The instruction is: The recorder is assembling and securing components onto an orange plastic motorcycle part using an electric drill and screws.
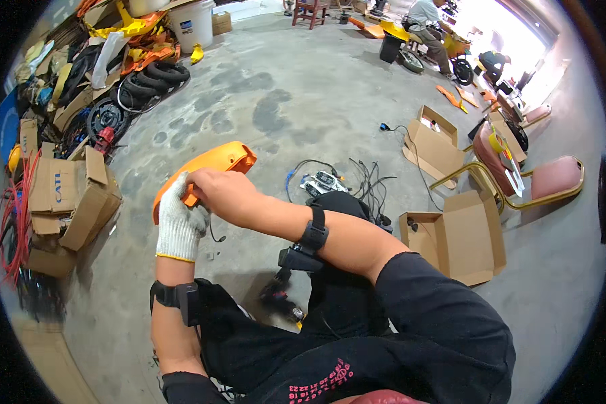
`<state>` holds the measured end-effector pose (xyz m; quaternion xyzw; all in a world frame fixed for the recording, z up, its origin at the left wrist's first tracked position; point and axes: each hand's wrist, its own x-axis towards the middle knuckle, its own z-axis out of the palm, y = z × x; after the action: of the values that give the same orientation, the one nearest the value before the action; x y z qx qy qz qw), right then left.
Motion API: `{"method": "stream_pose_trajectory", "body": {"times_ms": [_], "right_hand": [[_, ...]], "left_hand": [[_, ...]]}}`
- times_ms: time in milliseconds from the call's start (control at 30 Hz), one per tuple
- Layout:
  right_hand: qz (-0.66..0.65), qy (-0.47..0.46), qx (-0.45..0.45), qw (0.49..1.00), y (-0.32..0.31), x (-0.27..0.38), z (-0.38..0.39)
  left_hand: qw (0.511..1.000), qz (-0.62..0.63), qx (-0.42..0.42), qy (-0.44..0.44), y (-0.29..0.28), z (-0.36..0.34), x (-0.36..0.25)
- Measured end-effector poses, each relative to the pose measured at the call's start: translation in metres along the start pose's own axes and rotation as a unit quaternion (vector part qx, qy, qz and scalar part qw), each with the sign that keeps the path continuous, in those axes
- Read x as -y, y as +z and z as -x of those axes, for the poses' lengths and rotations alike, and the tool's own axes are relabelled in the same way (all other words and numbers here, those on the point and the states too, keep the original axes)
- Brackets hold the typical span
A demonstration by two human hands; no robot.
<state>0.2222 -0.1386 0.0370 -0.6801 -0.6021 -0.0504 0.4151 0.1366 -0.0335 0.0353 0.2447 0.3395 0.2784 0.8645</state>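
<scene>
"Grey concrete floor point(249, 64) spreads wide here. Where is the orange cover point(215, 159)?"

"Apparently off the floor, with the left hand point(183, 219) closed against its near left end, in a white glove point(176, 237)."

"And the right hand point(223, 193)?"

"Bare, its fingertips drawn together where glove and cover meet; what they pinch is hidden."

"So which step is it?"

"Close fingertip work, it seems, on the cover's edge or the glove itself; one view can't settle it. Continuing would call for a steady left hold and some care around the short dark cable point(215, 236) hanging just below."

"Any writing?"

"Pink letters and numbers on the dark shirt point(320, 382). Farther out, blue capitals on a carton point(44, 202) at left, and a label on the white bucket point(194, 30) behind, too small to read."
</scene>
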Motion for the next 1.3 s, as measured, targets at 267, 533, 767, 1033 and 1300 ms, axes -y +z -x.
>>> {"method": "stream_pose_trajectory", "body": {"times_ms": [267, 533, 767, 1033, 1300], "right_hand": [[0.061, 0.04, 0.031, 0.997, -0.006, 0.006, 0.003], [-0.012, 0.002, 0.024, 1.0, -0.014, 0.006, 0.001], [-0.04, 0.034, 0.048, 0.997, -0.019, 0.001, 0.0], [-0.034, 0.036, 0.053, 0.997, -0.01, -0.002, -0.002], [-0.028, 0.05, 0.042, 0.997, -0.002, 0.003, 0.001]], "left_hand": [[0.999, -0.003, -0.045, 0.026, 0.008, 0.004, 0.006], [0.999, 0.031, -0.009, 0.005, 0.017, 0.019, 0.0], [0.998, 0.038, -0.056, -0.011, 0.034, 0.033, -0.002], [0.996, 0.071, -0.011, -0.045, 0.008, 0.005, 0.002], [0.998, 0.041, -0.04, -0.009, 0.008, 0.006, 0.006]]}}
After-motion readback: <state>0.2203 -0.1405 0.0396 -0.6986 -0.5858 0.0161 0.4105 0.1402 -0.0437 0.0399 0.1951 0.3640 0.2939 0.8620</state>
